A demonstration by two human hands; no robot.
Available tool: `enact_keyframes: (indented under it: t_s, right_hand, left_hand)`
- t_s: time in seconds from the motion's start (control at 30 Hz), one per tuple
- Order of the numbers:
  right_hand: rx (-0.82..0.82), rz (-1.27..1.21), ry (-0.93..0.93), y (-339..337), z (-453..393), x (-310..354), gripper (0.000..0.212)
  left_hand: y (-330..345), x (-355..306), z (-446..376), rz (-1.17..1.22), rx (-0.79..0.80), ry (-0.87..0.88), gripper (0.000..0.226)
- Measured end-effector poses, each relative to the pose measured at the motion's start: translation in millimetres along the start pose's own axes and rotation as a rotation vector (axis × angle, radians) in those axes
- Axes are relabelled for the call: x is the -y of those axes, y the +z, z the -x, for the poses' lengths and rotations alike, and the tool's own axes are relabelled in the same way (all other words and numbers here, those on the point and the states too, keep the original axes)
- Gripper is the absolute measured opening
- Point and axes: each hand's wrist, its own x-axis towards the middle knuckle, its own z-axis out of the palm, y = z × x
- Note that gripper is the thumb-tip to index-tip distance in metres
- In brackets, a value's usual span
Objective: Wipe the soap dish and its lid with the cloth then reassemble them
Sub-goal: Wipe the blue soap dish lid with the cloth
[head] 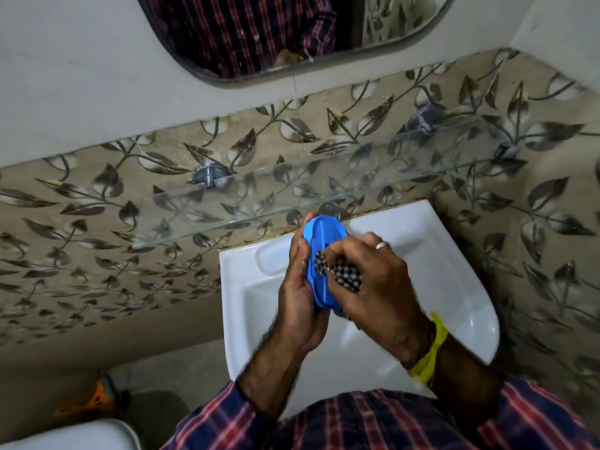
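The left hand [300, 287] is holding the blue soap dish [321, 254] on edge above the white sink [454, 287]. The right hand [373, 280] is pressing the checkered cloth [341, 274] against the dish's inner face. A glass shelf [227, 206] is projecting at 11 o'clock.

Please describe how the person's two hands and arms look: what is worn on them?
The right hand has a silver ring on one finger and a yellow band at the wrist. The left hand is bare. Both plaid sleeves, red and blue, are pushed up the forearms.
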Motion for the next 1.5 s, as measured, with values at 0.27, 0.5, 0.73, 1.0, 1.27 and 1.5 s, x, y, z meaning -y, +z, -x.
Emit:
enact_keyframes:
  t_s: [0.27,0.5,0.73,1.0,1.27,1.5]
  right_hand:
    - [0.032,-0.020,-0.019,-6,5,-1,0.030]
    - [0.213,-0.046,-0.149,-18,17,-11,0.017]
    - [0.252,-0.088,-0.142,-19,15,-12,0.014]
    - [0.254,0.034,-0.213,-19,14,-18,0.023]
    - [0.169,-0.023,-0.195,-13,11,-6,0.013]
    - [0.064,-0.008,-0.127,-15,2,0,0.018]
  left_hand:
    - [5,-1,0,0.021,-0.026,0.022,0.051]
    - [4,3,6,0.029,-0.077,-0.048,0.073]
    - [3,-11,7,0.009,-0.113,-0.040,0.075]
    - [-1,-14,13,0.025,-0.171,-0.077,0.074]
    - [-8,-22,9,0.035,-0.103,-0.043,0.076]
    - [-4,-7,10,0.083,-0.021,-0.084,0.060]
